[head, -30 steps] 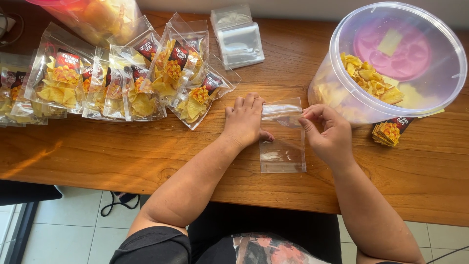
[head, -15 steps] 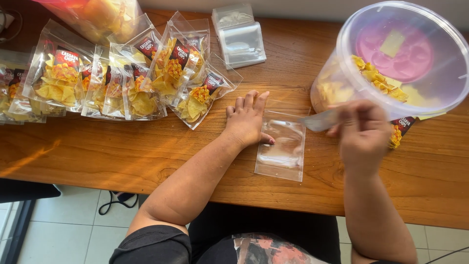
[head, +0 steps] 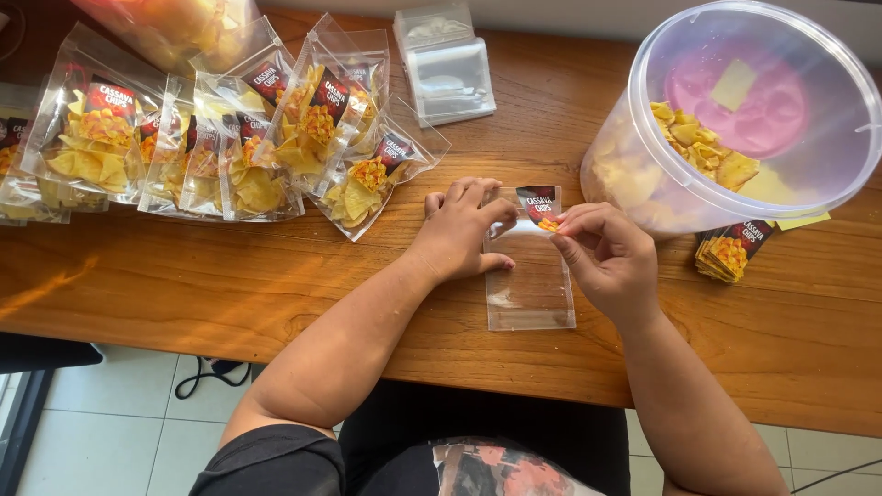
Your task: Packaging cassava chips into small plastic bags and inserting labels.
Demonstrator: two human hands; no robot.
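Observation:
An empty clear plastic bag (head: 530, 287) lies flat on the wooden table (head: 184, 285) in front of me. My left hand (head: 459, 230) presses on its upper left corner, fingers spread over the bag's top. My right hand (head: 602, 253) pinches a small dark label sticker (head: 540, 205) with a red and yellow picture and holds it against the top of the bag. Both hands touch the bag's top edge.
Several filled chip bags (head: 230, 138) with the same labels lie at the left. A large clear tub (head: 744, 119) with yellow chips and a pink lid stands at the right, a stack of labels (head: 732, 250) beside it. A pile of empty bags (head: 446, 69) sits at the back.
My right hand went to the label stack by the tub and came back with a sticker, now held on the bag's top. My left hand stayed on the bag.

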